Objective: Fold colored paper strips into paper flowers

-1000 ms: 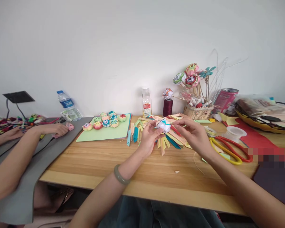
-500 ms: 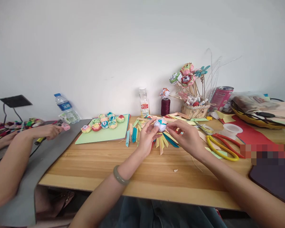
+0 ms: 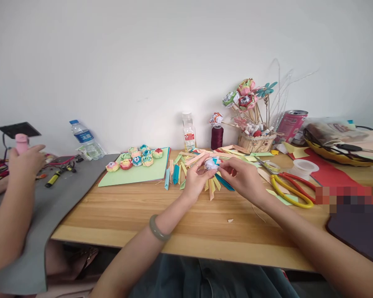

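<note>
Between my two hands, above the middle of the table, is a white and blue folded paper flower (image 3: 211, 163). My left hand (image 3: 196, 179) grips it from the left, thumb in front and fingers behind. The fingertips of my right hand (image 3: 240, 176) are pinched at its right side. Beneath and around them lie many folded paper strips (image 3: 211, 190) in yellow, peach, green and blue. To the left, several finished paper flowers (image 3: 137, 160) rest on a light green sheet of paper (image 3: 121, 179).
Scissors with yellow and red handles (image 3: 290, 190) lie at the right. A basket of paper flowers (image 3: 256, 141), a spool of dark red thread (image 3: 216, 138) and a clear bottle (image 3: 189, 131) stand by the wall. At the left, a co-worker's hand (image 3: 26, 161) holds a pink object (image 3: 21, 143).
The paper flower has turned slightly in my hands, and more blue shows on it. The co-worker's hand has moved left and up and now holds a pink object.
</note>
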Action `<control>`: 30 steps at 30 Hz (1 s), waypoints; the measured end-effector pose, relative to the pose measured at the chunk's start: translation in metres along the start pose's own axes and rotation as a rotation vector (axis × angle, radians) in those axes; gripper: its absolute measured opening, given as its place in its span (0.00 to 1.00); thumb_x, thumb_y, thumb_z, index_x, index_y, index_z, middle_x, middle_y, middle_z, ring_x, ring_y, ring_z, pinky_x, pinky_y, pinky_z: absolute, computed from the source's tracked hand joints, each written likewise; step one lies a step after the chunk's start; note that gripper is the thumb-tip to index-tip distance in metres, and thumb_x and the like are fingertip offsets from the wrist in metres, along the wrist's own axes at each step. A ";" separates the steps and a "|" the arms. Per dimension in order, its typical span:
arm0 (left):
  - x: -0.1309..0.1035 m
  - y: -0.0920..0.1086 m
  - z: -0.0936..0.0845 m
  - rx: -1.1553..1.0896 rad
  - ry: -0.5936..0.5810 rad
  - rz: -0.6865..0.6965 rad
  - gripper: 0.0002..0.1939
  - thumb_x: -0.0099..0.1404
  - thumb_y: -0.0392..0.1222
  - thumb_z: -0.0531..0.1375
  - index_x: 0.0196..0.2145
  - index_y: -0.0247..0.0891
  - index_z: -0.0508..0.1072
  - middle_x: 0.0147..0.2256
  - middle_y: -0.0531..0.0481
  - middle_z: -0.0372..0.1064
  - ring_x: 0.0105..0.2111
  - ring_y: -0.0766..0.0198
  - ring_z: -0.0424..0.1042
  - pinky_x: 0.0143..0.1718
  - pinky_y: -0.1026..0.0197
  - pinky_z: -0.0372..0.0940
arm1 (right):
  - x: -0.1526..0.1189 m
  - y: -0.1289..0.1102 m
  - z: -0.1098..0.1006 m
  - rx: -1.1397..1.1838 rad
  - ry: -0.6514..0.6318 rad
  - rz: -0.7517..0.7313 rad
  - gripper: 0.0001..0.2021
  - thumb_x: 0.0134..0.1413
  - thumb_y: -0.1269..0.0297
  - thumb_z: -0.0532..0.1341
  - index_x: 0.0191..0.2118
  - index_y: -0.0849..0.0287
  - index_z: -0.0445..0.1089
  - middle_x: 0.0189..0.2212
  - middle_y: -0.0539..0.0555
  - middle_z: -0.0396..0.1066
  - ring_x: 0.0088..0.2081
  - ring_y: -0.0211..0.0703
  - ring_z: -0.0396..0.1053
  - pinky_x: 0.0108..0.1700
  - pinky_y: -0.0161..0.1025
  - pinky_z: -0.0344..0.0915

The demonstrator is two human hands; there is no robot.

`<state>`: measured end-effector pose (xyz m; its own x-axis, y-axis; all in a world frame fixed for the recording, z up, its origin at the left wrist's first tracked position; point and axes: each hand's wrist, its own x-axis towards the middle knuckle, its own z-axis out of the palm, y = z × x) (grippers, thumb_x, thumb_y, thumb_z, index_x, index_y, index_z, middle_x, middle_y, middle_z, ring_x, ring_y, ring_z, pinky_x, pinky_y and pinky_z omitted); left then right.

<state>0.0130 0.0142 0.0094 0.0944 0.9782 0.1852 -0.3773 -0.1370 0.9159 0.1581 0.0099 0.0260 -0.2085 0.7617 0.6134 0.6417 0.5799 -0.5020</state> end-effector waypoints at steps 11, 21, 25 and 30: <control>0.002 -0.002 -0.002 0.017 0.021 0.017 0.28 0.45 0.41 0.67 0.46 0.40 0.69 0.40 0.49 0.69 0.35 0.65 0.68 0.34 0.64 0.65 | 0.006 -0.001 -0.007 0.415 -0.150 0.253 0.12 0.51 0.59 0.55 0.28 0.61 0.72 0.25 0.53 0.70 0.25 0.38 0.64 0.29 0.36 0.61; 0.003 -0.003 -0.002 0.028 -0.004 0.069 0.26 0.45 0.39 0.67 0.44 0.39 0.70 0.42 0.48 0.69 0.39 0.64 0.68 0.41 0.62 0.63 | 0.009 0.005 -0.006 0.629 -0.255 0.382 0.18 0.42 0.48 0.62 0.25 0.61 0.70 0.21 0.49 0.64 0.24 0.34 0.58 0.27 0.33 0.56; 0.004 -0.005 -0.004 0.074 -0.039 0.135 0.24 0.47 0.39 0.66 0.44 0.40 0.70 0.43 0.48 0.69 0.39 0.65 0.68 0.43 0.62 0.62 | 0.009 0.002 -0.004 0.578 -0.265 0.386 0.19 0.40 0.47 0.62 0.26 0.61 0.69 0.22 0.50 0.64 0.24 0.35 0.58 0.26 0.33 0.56; 0.004 -0.006 -0.005 0.102 -0.029 0.145 0.24 0.46 0.39 0.67 0.43 0.39 0.70 0.44 0.48 0.68 0.39 0.64 0.68 0.42 0.63 0.62 | 0.007 0.004 -0.002 0.457 -0.285 0.274 0.18 0.49 0.48 0.56 0.28 0.61 0.66 0.22 0.49 0.62 0.25 0.36 0.59 0.27 0.34 0.56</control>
<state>0.0116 0.0202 0.0028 0.0727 0.9425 0.3263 -0.2932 -0.2925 0.9102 0.1607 0.0169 0.0295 -0.3107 0.9117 0.2687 0.3313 0.3689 -0.8685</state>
